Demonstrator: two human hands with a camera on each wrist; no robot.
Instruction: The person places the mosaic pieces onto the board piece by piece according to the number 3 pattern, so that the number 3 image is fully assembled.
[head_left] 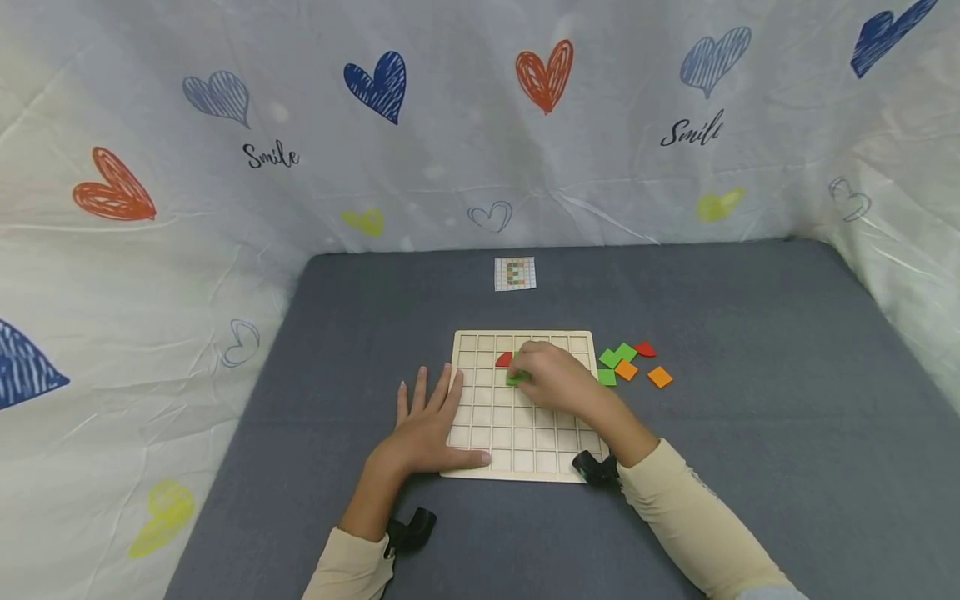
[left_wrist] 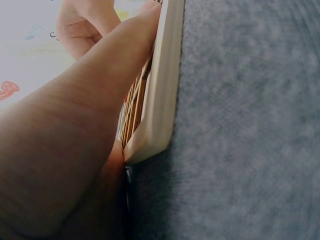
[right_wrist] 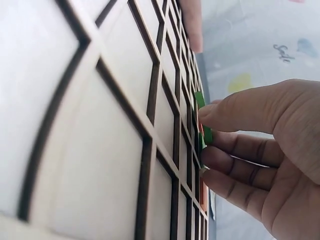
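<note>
A pale wooden board (head_left: 480, 435) with a grid of square cells lies on the dark cloth. My left hand (head_left: 420, 442) rests at its left edge, fingers spread and straight, thumb on the near left corner. Over the upper middle of the grid, my right hand (head_left: 557, 382) pinches a green tile (right_wrist: 200, 100) between thumb and fingers. Close to those fingertips, green (head_left: 513, 380) shows on the board, partly covered by the hand. A red quarter-round piece (head_left: 503, 359) sits in a cell just left of the right hand.
Right of the board lie several loose green tiles (head_left: 607, 377), two orange tiles (head_left: 660, 377) and a red piece (head_left: 644, 349). Beyond the board is a small card (head_left: 515, 274) printed with a coloured grid pattern. A white curtain (head_left: 450, 150) with hearts hangs behind the table.
</note>
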